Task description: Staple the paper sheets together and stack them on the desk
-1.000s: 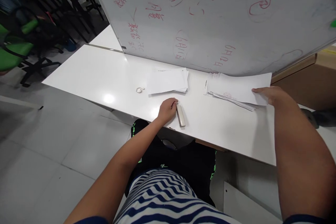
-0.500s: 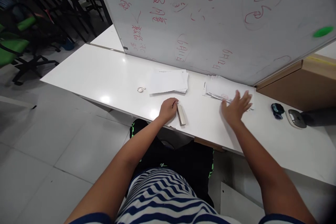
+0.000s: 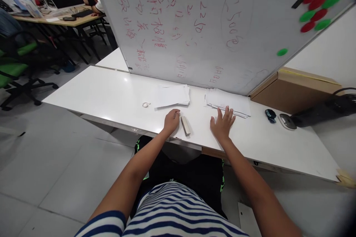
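Whiteboard [image 3: 207, 50] towers over white desk [image 3: 108, 89]

Marked up in red, the board stands along the desk's far edge, with a cardboard box [image 3: 297, 90] at its right end. Two paper piles on the desktop now: the right stack [image 3: 229, 100] and the left stack [image 3: 172, 95], a gap between them. Here's the right hand [image 3: 223, 124], palm down, fingers fanned wide, tips at the right stack's near edge; actual contact, I can't tell. The left hand [image 3: 171, 121] curls inward near the left stack; whether it pinches anything, can't tell. Just beside it, between the hands, lies a slim beige object [image 3: 185, 126]. Farther left, a thin white loop [image 3: 148, 104].
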`<state>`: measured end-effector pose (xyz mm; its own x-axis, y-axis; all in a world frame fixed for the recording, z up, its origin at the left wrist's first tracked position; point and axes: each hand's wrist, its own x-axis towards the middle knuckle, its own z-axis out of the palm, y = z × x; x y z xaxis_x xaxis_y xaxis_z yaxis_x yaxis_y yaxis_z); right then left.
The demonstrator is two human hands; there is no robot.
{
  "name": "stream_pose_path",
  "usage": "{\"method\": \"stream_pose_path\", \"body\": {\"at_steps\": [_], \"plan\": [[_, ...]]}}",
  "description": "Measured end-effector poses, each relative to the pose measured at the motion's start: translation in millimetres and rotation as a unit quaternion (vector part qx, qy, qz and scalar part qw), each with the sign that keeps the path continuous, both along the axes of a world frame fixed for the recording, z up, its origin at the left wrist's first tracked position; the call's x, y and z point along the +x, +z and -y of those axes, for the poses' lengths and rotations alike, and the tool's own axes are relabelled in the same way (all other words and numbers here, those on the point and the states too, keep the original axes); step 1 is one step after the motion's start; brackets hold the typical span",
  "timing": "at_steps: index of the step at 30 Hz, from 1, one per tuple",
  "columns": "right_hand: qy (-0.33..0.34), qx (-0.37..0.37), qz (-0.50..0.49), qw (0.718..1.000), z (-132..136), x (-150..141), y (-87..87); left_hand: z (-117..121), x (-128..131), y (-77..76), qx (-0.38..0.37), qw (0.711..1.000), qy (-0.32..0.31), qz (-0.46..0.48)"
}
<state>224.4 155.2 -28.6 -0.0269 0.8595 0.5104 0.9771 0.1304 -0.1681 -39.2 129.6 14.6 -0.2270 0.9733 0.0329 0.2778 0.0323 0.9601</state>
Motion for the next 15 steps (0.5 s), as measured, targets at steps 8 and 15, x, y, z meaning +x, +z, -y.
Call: {"method": "stream_pose_path", "body": {"at_steps": [8, 15], "plan": [[-0.002, 0.005, -0.003, 1.0, 0, -2, 2.5, -24, -26, 21.1, -0.239, 0.828, 0.146, 0.486], [-0.003, 0.007, -0.006, 1.0, 0, -3, 3.6, -45, -44, 27.0, -0.284, 0.818, 0.176, 0.468]]}}
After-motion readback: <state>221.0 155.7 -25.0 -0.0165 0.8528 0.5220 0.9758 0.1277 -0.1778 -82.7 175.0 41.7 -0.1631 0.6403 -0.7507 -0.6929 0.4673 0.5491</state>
